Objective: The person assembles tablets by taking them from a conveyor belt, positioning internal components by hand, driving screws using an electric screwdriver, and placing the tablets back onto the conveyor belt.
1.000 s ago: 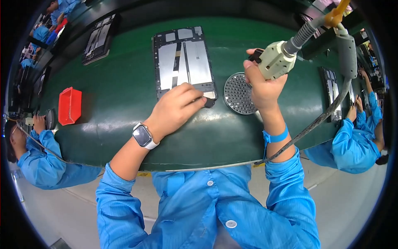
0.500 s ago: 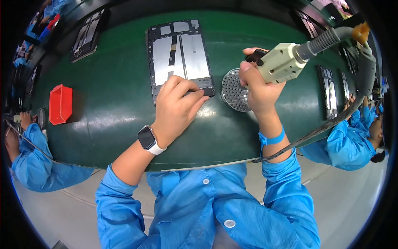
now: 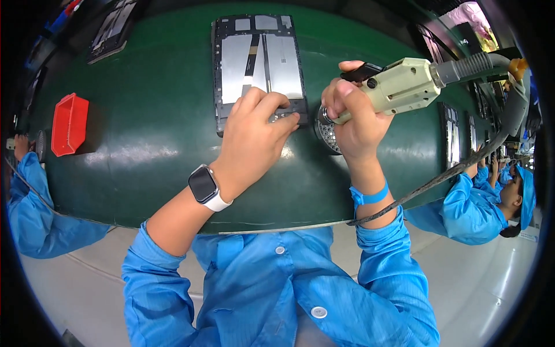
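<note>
An open tablet back frame (image 3: 258,61), dark with silver plates, lies on the green conveyor belt (image 3: 150,168). My left hand (image 3: 254,136), with a smartwatch on its wrist, rests its fingertips on the frame's near right corner. My right hand (image 3: 355,118) grips a beige electric screwdriver (image 3: 402,87) with a grey hose, its tip pointing down-left near that same corner. Under the right hand a round perforated metal dish (image 3: 326,133) is partly hidden.
A red plastic bin (image 3: 69,124) sits at the belt's left. More tablet frames (image 3: 113,26) lie far left and at the right (image 3: 451,141). Other workers in blue sleeves stand at the left (image 3: 34,202) and right (image 3: 480,202). A black cable (image 3: 428,185) hangs from the tool.
The view has shifted, so the frame sits nearer and more central. My left hand stays on the frame's corner; my right hand has brought the screwdriver tip down toward that corner.
</note>
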The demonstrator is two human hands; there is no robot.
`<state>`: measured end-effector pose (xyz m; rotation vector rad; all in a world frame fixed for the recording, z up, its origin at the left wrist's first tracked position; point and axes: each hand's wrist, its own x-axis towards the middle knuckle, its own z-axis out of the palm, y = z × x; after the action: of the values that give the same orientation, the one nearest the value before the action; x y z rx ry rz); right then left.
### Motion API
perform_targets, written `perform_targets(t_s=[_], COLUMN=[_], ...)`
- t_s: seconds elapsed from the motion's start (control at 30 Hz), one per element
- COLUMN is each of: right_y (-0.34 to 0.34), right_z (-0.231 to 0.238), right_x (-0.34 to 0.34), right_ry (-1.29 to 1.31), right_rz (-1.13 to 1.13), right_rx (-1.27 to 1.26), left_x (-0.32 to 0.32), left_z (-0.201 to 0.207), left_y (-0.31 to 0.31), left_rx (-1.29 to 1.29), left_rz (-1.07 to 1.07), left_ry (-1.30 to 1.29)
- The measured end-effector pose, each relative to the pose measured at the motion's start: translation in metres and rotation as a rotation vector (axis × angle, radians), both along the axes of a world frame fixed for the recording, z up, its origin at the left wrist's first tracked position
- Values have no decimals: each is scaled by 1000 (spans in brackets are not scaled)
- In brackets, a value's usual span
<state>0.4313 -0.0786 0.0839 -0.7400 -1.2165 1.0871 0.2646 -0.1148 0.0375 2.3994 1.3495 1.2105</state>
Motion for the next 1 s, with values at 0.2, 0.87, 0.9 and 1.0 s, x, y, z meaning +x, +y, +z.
perform_targets(t_s=[0.2,0.87,0.9,1.0], right_y=[3,2,0,1], right_z=[-6,-10,-8,-5], right_x=[-4,-11,-12,-3], right_ry=[24,53,-22,62], right_rz=[-8,-12,-31,-4], right_rx=[0,-90,-90,-61], left_x=[3,5,4,-1], left_z=[2,-2,-3,0], left_y=[0,0,-2,-1], left_rx=[1,40,36,73], left_rz=[-6,-22,-19,-28], left_ry=[-52,27,41,77])
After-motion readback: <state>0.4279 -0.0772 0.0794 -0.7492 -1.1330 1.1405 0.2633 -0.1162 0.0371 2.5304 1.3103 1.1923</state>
